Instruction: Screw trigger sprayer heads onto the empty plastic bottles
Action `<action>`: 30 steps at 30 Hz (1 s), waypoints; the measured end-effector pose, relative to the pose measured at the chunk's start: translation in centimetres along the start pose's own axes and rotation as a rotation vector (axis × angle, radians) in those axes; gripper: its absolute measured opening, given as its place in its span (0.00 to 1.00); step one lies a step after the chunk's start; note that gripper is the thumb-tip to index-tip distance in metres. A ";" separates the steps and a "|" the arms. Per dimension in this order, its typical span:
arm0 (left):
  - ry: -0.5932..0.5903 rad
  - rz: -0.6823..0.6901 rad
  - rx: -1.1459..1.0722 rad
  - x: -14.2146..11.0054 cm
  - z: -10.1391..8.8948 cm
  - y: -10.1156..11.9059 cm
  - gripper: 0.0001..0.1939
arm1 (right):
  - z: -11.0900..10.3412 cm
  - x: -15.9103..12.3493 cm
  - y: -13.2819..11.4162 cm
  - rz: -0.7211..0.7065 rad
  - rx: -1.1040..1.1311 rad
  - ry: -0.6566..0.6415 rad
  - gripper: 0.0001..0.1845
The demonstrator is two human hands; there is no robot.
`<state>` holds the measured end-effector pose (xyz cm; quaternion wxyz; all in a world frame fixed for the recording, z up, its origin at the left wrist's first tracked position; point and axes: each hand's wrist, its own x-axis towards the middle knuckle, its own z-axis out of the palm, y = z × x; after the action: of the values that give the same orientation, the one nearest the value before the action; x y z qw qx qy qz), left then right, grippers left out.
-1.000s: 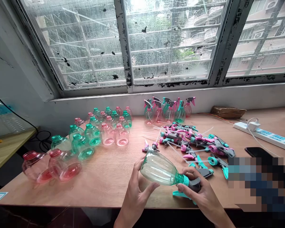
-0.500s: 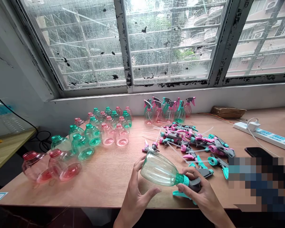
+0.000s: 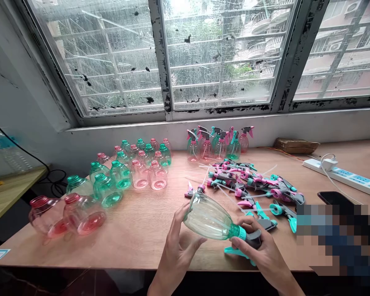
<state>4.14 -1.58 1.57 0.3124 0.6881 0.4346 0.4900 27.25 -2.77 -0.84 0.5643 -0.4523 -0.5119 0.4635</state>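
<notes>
A clear green spray bottle (image 3: 208,219) lies tilted in front of me, base up and to the left, just above the wooden table (image 3: 135,238). My left hand (image 3: 177,250) cups the bottle's body with thumb and fingers spread round it. My right hand (image 3: 262,255) is closed on the grey and teal trigger sprayer head (image 3: 249,240) fitted at the bottle's neck.
Empty pink and green bottles (image 3: 120,176) stand at the left. Loose trigger heads (image 3: 249,185) lie in a pile at the middle right, with finished spray bottles (image 3: 218,144) behind them by the window. A power strip (image 3: 345,174) and a phone (image 3: 336,198) lie at the right.
The bottle has turned slightly in my hands and its base has lifted a little. My left fingers have shifted on its body. Everything else stays put.
</notes>
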 end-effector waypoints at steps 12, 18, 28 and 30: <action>0.031 -0.064 -0.041 0.1 0.1 0.7 0.32 | -0.1 0.0 0.3 -0.016 0.019 0.018 0.18; 0.022 -0.095 -0.033 0.1 0.0 0.4 0.30 | -0.1 0.0 0.3 -0.021 0.011 0.004 0.18; 0.019 -0.080 -0.045 0.1 0.0 0.4 0.31 | 0.0 0.1 0.3 -0.016 0.016 0.015 0.19; 0.027 -0.084 -0.040 0.0 0.1 0.6 0.30 | 0.0 0.0 0.3 -0.015 0.022 0.014 0.19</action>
<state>4.41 -1.79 2.05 0.3405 0.6564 0.4572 0.4942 27.22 -2.67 -1.14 0.5763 -0.4455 -0.5061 0.4619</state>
